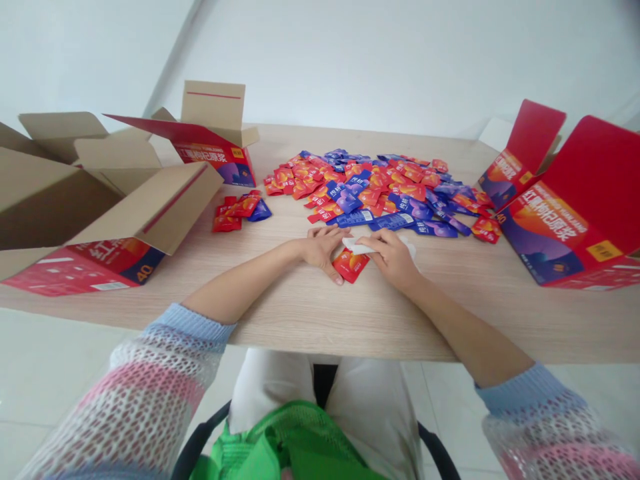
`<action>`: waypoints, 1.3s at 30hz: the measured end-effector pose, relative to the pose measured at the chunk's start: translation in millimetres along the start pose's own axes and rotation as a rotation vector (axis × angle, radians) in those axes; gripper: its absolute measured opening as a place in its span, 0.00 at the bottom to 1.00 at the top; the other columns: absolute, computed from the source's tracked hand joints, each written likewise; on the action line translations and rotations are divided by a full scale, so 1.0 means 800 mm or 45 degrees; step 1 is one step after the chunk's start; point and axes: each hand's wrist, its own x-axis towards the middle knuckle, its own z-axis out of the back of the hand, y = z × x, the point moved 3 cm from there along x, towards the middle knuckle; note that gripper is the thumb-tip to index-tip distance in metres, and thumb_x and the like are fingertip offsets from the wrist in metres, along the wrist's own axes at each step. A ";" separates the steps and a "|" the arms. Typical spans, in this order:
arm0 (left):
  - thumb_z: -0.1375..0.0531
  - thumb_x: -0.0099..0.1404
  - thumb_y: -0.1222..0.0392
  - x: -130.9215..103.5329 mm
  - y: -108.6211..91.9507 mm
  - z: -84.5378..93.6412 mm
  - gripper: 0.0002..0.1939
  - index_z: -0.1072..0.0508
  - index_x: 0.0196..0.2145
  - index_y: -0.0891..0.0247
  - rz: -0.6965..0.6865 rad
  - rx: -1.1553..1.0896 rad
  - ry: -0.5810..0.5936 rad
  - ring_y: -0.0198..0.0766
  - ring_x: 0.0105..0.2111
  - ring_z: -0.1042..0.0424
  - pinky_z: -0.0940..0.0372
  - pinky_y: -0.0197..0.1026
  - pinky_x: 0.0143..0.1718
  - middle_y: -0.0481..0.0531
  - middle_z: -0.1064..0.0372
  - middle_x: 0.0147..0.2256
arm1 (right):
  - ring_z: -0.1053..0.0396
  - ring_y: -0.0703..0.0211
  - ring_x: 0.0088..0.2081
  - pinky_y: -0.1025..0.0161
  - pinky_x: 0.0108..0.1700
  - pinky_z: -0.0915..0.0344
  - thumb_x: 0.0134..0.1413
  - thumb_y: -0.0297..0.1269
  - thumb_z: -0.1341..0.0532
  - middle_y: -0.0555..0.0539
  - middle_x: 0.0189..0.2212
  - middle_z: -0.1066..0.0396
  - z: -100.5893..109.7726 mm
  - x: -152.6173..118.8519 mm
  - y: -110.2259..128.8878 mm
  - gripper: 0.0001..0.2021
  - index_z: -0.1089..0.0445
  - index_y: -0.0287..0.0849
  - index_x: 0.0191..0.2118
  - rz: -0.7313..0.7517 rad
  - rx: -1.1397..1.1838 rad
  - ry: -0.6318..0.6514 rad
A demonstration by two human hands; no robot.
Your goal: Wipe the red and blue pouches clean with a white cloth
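Left hand (320, 251) lies with its fingers spread at the centre of the frame, thumb at the left edge of a red sachet (351, 267) that sits flat on the wooden surface (290, 317). Right hand (395, 259), just right of centre, pinches a white tissue (357, 247) over the sachet's upper end. Beyond them, a pile of red and blue sachets (350, 190) spreads across the upper middle. A small cluster of sachets (235, 212) lies left of centre, near an open carton (107, 260) at the left of the frame; another open carton (550, 230) stands at the right.

Two hands (320, 252) (393, 257), one white cloth (359, 247), four-plus cartons (547, 233), sachets (345, 197) (overlapping, uncountable).
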 end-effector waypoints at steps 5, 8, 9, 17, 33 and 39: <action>0.33 0.37 0.29 -0.002 0.000 -0.002 0.66 0.53 0.68 0.56 -0.065 -0.021 -0.007 0.62 0.69 0.73 0.74 0.65 0.63 0.59 0.69 0.71 | 0.36 0.50 0.46 0.52 0.49 0.38 0.62 0.30 0.45 0.43 0.42 0.30 -0.017 0.002 0.029 0.14 0.26 0.46 0.48 0.252 0.086 0.217; 0.34 0.39 0.28 -0.002 -0.001 -0.002 0.68 0.58 0.69 0.59 -0.041 0.012 0.025 0.62 0.69 0.74 0.74 0.65 0.63 0.62 0.72 0.71 | 0.36 0.51 0.45 0.52 0.48 0.39 0.61 0.31 0.42 0.44 0.42 0.29 -0.016 0.005 0.023 0.12 0.26 0.46 0.47 0.286 0.063 0.202; 0.35 0.40 0.27 -0.002 -0.001 -0.002 0.68 0.59 0.69 0.60 -0.037 0.025 0.040 0.62 0.69 0.75 0.75 0.65 0.63 0.63 0.73 0.71 | 0.36 0.51 0.44 0.52 0.48 0.39 0.61 0.31 0.42 0.44 0.41 0.29 -0.015 0.005 0.020 0.12 0.25 0.46 0.47 0.305 0.065 0.188; 0.36 0.41 0.27 -0.002 -0.001 -0.003 0.70 0.64 0.70 0.60 -0.048 0.043 0.042 0.62 0.69 0.75 0.75 0.65 0.63 0.63 0.74 0.71 | 0.37 0.51 0.43 0.54 0.47 0.41 0.62 0.33 0.44 0.44 0.42 0.28 -0.013 0.012 -0.003 0.13 0.25 0.45 0.48 0.197 -0.161 0.215; 0.34 0.40 0.27 -0.002 0.004 -0.008 0.70 0.60 0.70 0.61 -0.062 -0.018 -0.066 0.63 0.69 0.71 0.75 0.62 0.63 0.65 0.68 0.70 | 0.32 0.55 0.48 0.58 0.51 0.38 0.63 0.34 0.45 0.46 0.46 0.26 -0.001 0.017 0.009 0.15 0.25 0.49 0.50 0.229 0.105 0.297; 0.34 0.41 0.27 0.000 0.006 -0.009 0.69 0.61 0.70 0.62 -0.099 0.003 -0.045 0.62 0.69 0.72 0.75 0.63 0.63 0.66 0.69 0.70 | 0.33 0.54 0.47 0.56 0.50 0.38 0.62 0.33 0.43 0.45 0.45 0.26 -0.012 0.011 -0.005 0.14 0.24 0.47 0.49 0.224 0.101 0.312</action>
